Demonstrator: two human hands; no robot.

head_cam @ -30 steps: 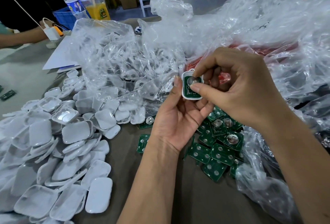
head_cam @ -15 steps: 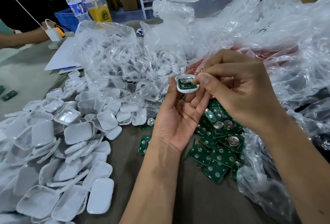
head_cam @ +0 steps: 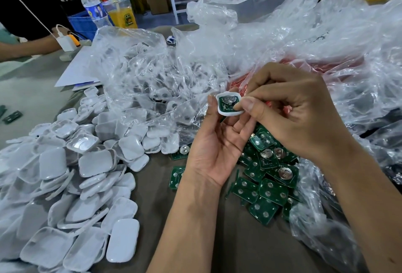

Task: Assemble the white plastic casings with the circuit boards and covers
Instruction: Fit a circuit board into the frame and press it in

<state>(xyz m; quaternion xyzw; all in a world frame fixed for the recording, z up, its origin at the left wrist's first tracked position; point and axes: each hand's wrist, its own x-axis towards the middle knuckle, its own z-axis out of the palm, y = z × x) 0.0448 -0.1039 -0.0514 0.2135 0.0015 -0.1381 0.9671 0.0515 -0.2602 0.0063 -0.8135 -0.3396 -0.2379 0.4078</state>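
While no writing readable, left hand [head_cam: 214,144] and right hand [head_cam: 289,107] both pinching white casing [head_cam: 228,111] with green board [head_cam: 226,104] inside.

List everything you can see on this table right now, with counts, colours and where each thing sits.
casings: many, white, heaped left
held casing: one, white, green board inside, between both hands
boards: many, green, piled centre right
bags: several, clear, across the back and right
bottle: one, clear, far left
cup: one, orange drink, beside bottle
paper: white, back left
table: grey
left hand: holds the casing's edges
right hand: pinches the casing, thumb on the board
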